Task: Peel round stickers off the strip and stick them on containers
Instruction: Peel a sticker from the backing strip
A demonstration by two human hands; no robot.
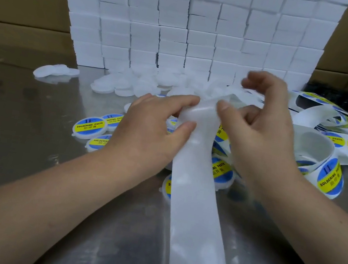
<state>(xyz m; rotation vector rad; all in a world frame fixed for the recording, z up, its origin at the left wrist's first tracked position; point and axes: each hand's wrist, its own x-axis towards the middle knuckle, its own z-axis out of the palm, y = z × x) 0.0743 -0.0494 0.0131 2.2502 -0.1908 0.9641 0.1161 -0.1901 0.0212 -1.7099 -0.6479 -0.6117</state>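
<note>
Strip point(193, 192) held between our hands: left hand point(152, 133) pinches left edge, right hand point(258, 140) pinches right edge with thumb, fingers curled. Long axis runs from near bench point(17, 152) edge to our fingers, then loops right, carrying round stickers point(330, 175). Right hand nearer next sticker, we judge. Strip glossy, translucent, limp. Containers point(88, 128) flat white discs: labelled ones under hands, plain toward far edge.

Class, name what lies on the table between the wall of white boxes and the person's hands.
In the head view, a heap of unlabelled white containers lies between the white boxes and the left hand and right hand, both pinching the strip.
</note>
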